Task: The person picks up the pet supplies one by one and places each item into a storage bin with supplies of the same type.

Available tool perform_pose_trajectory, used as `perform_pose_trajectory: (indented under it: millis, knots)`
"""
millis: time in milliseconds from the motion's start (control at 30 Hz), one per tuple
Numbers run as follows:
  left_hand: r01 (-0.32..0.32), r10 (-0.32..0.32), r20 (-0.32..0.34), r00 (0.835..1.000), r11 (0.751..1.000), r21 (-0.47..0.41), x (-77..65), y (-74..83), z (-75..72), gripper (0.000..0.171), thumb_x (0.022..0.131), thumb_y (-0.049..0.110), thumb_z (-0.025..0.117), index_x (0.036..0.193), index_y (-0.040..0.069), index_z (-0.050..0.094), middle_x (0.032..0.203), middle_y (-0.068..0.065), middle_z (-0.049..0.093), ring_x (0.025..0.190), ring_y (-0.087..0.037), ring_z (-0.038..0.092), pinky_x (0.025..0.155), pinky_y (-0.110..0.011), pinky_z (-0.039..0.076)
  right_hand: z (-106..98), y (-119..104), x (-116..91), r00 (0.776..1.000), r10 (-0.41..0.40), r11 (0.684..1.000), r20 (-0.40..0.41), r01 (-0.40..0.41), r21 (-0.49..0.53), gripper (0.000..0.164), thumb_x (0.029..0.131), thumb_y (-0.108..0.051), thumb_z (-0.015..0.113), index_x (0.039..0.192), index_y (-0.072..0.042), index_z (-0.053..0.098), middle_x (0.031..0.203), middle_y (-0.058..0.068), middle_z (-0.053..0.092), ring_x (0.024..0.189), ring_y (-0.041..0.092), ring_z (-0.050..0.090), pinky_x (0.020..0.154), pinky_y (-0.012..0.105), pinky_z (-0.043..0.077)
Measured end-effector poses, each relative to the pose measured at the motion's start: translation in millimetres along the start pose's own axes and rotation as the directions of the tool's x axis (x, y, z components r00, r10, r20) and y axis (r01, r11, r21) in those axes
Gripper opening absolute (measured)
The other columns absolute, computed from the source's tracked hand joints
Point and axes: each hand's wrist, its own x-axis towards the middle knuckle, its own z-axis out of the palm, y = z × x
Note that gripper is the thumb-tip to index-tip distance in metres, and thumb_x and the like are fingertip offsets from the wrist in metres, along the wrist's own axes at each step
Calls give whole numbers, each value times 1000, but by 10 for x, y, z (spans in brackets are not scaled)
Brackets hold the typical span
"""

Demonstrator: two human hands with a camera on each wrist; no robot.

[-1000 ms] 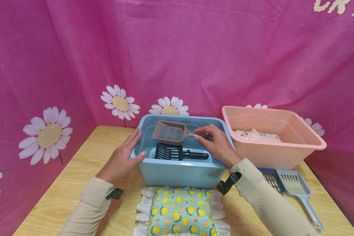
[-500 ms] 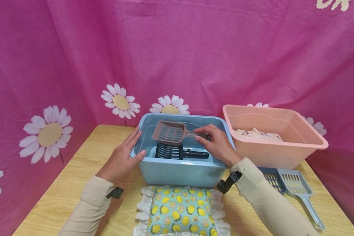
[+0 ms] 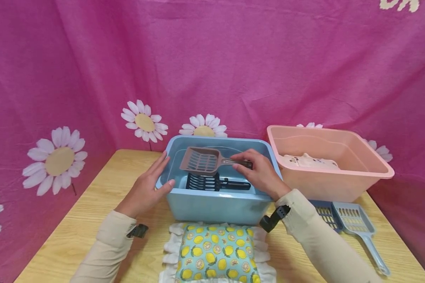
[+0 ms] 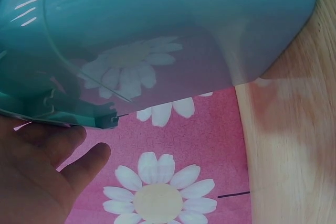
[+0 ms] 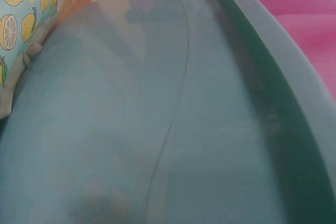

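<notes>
In the head view, my right hand [image 3: 263, 173] pinches the clear handle of a brown slotted litter scoop [image 3: 202, 161], its head pointing left inside the opening of a light blue litter box [image 3: 219, 204]. Below it in the same box lies a black litter scoop [image 3: 203, 182], partly covered by the brown one. My left hand [image 3: 146, 190] rests against the box's left rim with fingers extended and the thumb at the front corner. The left wrist view shows those fingers [image 4: 79, 156] right at the rim; in the right wrist view the box wall hides the right hand.
A pink litter box [image 3: 326, 184] holding a pale printed fabric item [image 3: 309, 162] stands to the right. Before it lie a dark blue scoop [image 3: 326, 212] and a grey-blue scoop [image 3: 368, 236]. A lemon-print ruffled cushion [image 3: 217, 253] sits at the front of the wooden table [image 3: 78, 232].
The brown scoop's head has shifted slightly to the left and down over the black scoop. Both hands stay nearly where they were.
</notes>
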Motion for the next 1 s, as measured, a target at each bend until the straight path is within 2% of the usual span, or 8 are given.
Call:
perform_pose_trajectory:
  millis: [333, 500, 1000]
  knots:
    - [-16, 16, -5, 1000, 1000, -9, -1, -18, 13, 77, 92, 47, 57, 155, 17, 22, 161, 6, 10, 144, -30, 24, 96, -57, 44, -2, -8, -14, 1000, -14, 1000, 15, 14, -4, 27, 89, -15, 70, 115, -10, 69, 104, 2, 64, 85, 16, 57, 71, 32, 50]
    - [-19, 19, -12, 1000, 1000, -1, 0, -11, 6, 77, 92, 46, 57, 155, 16, 23, 162, 4, 11, 143, -31, 25, 96, -57, 45, -1, -7, -6, 999, -20, 1000, 41, 19, 20, 27, 89, -16, 70, 116, -12, 67, 108, 6, 65, 86, 16, 59, 73, 33, 51]
    - [-27, 27, -17, 999, 1000, 3, 0, -27, 8, 78, 92, 47, 57, 155, 17, 22, 162, 4, 11, 144, -31, 24, 94, -55, 47, 7, 14, -4, 995, -56, 998, 82, 53, 32, 31, 87, -20, 72, 118, -17, 67, 107, -5, 67, 95, 10, 62, 73, 34, 51]
